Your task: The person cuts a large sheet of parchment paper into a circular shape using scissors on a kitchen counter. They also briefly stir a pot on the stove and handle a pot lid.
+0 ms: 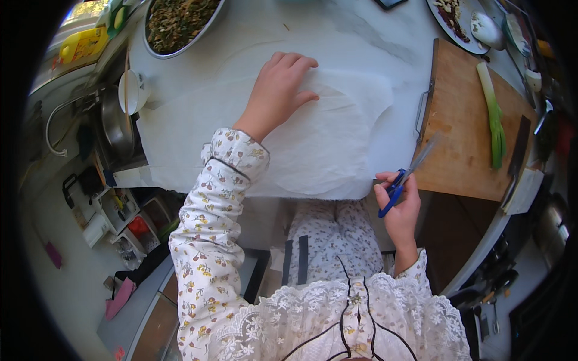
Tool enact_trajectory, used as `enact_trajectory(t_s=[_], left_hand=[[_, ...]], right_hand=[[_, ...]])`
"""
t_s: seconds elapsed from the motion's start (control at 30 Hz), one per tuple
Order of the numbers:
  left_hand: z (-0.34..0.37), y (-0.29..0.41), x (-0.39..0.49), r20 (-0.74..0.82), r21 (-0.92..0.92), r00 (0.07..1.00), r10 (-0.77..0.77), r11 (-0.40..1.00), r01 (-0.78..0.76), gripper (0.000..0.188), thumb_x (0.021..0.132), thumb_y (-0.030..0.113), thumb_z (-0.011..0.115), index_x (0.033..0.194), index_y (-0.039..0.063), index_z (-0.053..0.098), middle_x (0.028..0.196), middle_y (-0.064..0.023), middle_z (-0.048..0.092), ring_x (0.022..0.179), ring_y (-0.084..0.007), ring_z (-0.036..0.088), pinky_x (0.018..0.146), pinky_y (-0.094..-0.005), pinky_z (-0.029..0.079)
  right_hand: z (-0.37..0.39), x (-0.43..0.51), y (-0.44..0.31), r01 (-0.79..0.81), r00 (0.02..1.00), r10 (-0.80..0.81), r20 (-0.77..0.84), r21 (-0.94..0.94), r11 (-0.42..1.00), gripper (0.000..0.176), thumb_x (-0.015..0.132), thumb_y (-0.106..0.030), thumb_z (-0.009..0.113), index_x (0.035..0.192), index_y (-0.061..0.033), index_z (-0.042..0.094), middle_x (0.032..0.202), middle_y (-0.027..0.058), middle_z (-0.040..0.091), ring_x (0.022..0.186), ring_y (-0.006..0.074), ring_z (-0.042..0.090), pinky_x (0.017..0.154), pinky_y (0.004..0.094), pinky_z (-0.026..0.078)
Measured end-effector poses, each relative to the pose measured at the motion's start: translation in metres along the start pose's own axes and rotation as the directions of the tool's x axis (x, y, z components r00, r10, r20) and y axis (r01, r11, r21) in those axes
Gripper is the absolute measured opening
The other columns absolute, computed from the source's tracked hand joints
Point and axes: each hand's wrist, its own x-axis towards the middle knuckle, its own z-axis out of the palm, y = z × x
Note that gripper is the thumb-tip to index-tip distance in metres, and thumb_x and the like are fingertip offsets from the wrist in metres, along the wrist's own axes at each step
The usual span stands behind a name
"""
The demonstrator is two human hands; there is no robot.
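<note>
A thin white cloth (pixel 334 153), creased and frayed along the near edge, lies over the front of the counter. A curved outline shows in its layers on the right side. My left hand (pixel 282 88) is over the cloth's far part, palm down, with thumb and fingers apart and nothing held. Whether it presses on the cloth or hovers just above, I cannot tell. In my right hand (pixel 399 198), off the cloth's near right corner, is a pair of scissors (pixel 396 192) with blue handles. Their blurred blades point up and right, towards the cutting board.
A wooden cutting board (pixel 456 113) on the right bears a leek (pixel 491 117) and a dark-bladed knife (pixel 519 144). Behind it is a plate (pixel 474 40) of food. A metal bowl (pixel 180 56) of chopped filling stands far left, near a white bowl (pixel 134 92) and the sink (pixel 118 122).
</note>
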Motion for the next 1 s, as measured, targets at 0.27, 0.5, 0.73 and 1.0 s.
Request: enact_trajectory(t_s=[0.27, 0.5, 0.73, 1.0], left_hand=[[0.015, 0.012, 0.037, 0.124, 0.063, 0.99, 0.066, 0.995, -0.074, 0.051, 0.07, 0.013, 0.088, 0.115, 0.009, 0.065, 0.115, -0.0074, 0.067, 0.109, -0.0313, 0.058, 0.094, -0.0421, 0.05], [0.049, 0.064, 0.074, 0.335, -0.187, 0.668, 0.664, 0.742, -0.644, 0.061, 0.069, 0.01, 0.087, 0.126, 0.012, 0.065, 0.141, -0.0079, 0.059, 0.133, -0.0313, 0.051, 0.111, -0.0416, 0.045], [0.074, 0.101, 0.115, 0.545, -0.188, 0.363, 0.756, 0.532, -0.825, 0.015, 0.068, 0.011, 0.081, 0.08, 0.006, 0.074, 0.112, -0.0068, 0.064, 0.113, -0.0253, 0.058, 0.096, -0.037, 0.051], [0.083, 0.116, 0.13, 0.642, -0.176, 0.278, 0.715, 0.49, -0.854, 0.005, 0.077, 0.008, 0.074, 0.073, 0.011, 0.075, 0.091, 0.0019, 0.071, 0.107, -0.0199, 0.06, 0.094, -0.0328, 0.049]], right_hand=[[-0.014, -0.005, 0.018, -0.029, 0.999, 0.026, -0.018, -0.139, 0.99, 0.027, 0.084, -0.009, 0.08, 0.103, -0.0028, 0.062, 0.096, 0.0057, 0.072, 0.083, 0.0143, 0.065, 0.082, 0.0302, 0.051], [-0.041, -0.018, 0.025, -0.108, 0.993, 0.115, 0.008, -0.28, 0.954, 0.04, 0.077, -0.019, 0.089, 0.098, -0.0024, 0.06, 0.084, 0.007, 0.068, 0.075, 0.0168, 0.064, 0.075, 0.0317, 0.052], [-0.058, -0.02, 0.022, -0.106, 0.984, 0.161, 0.081, -0.463, 0.88, 0.046, 0.071, -0.024, 0.092, 0.096, -0.0033, 0.06, 0.076, 0.0072, 0.061, 0.07, 0.0224, 0.06, 0.068, 0.0341, 0.051], [-0.058, -0.004, 0.035, -0.029, 0.975, 0.143, 0.172, -0.535, 0.844, 0.048, 0.071, -0.034, 0.092, 0.094, -0.0058, 0.06, 0.074, 0.0068, 0.061, 0.07, 0.0293, 0.063, 0.064, 0.0398, 0.049]])
